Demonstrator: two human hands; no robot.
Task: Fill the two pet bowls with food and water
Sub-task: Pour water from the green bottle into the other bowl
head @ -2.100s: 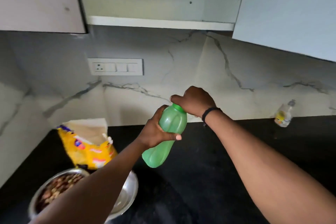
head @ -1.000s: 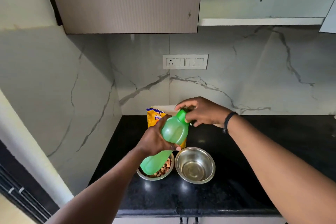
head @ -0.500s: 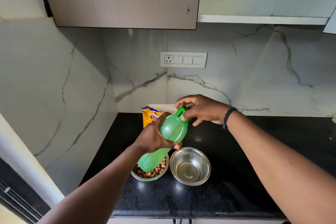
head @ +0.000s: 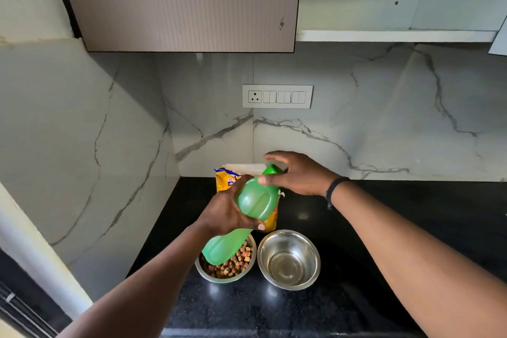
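Note:
A green plastic bottle [head: 253,200] is held tilted above the black counter, neck pointing up and away. My left hand [head: 223,212] grips its middle. My right hand [head: 297,173] is closed around the green cap [head: 270,169] at the neck. Below stand two steel bowls side by side. The left bowl [head: 219,277] holds brown kibble and is partly hidden by the bottle's base. The right bowl [head: 310,251] has a little clear water at its bottom. A yellow pet food bag [head: 223,177] stands behind the bottle against the wall.
The black counter [head: 384,228] ends in a front edge just below the bowls. Marble walls form a corner at the left. A switch panel [head: 277,96] sits on the back wall. Upper cabinets [head: 178,3] hang overhead, with an open shelf to the right.
The view swung left and back, bringing both bowls fully into sight. Both hands stay on the bottle; my right hand has shifted its fingers around the cap.

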